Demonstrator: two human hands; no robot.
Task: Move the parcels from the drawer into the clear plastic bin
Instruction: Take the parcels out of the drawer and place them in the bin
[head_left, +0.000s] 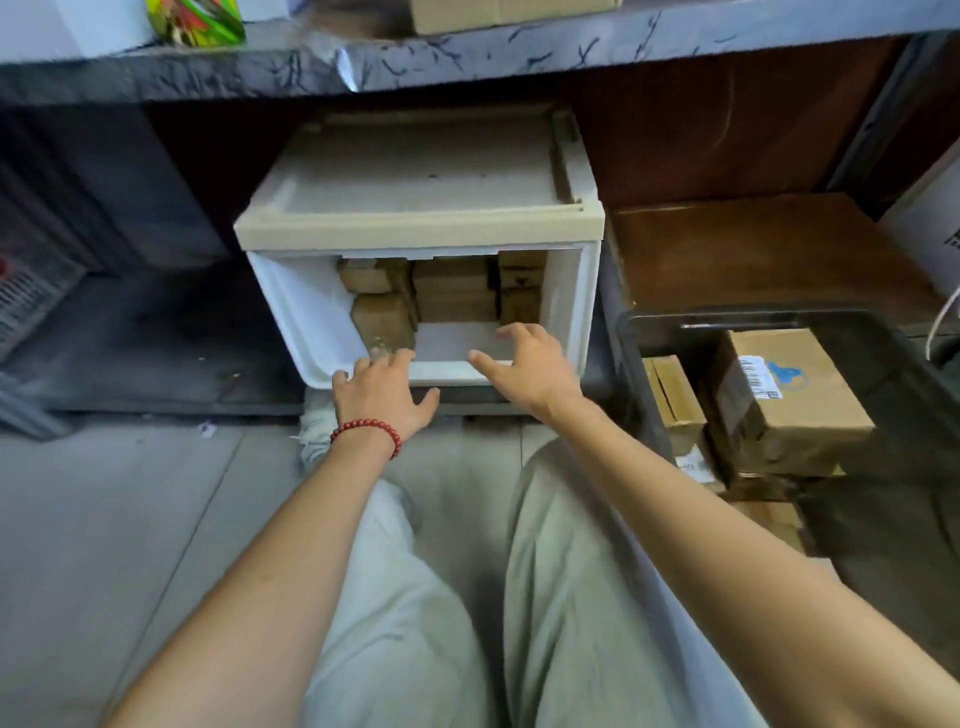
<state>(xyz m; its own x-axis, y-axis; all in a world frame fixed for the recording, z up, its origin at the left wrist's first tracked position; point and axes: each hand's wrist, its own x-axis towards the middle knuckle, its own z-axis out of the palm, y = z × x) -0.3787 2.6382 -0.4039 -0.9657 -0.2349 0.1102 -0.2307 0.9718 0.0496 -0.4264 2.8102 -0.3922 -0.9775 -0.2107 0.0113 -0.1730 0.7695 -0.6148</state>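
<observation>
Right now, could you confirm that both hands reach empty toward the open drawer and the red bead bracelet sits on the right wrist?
Not quite: the head view shows the red bead bracelet on the left wrist. The rest stands: the left hand and the right hand both reach empty toward the open drawer.

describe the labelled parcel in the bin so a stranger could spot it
Right of the white drawer stands the clear plastic bin, with cardboard parcels inside. The one meant is the biggest parcel, lying on top. Only it bears a blue logo beside a white barcode label; the narrower parcel left of it is plain.
</observation>
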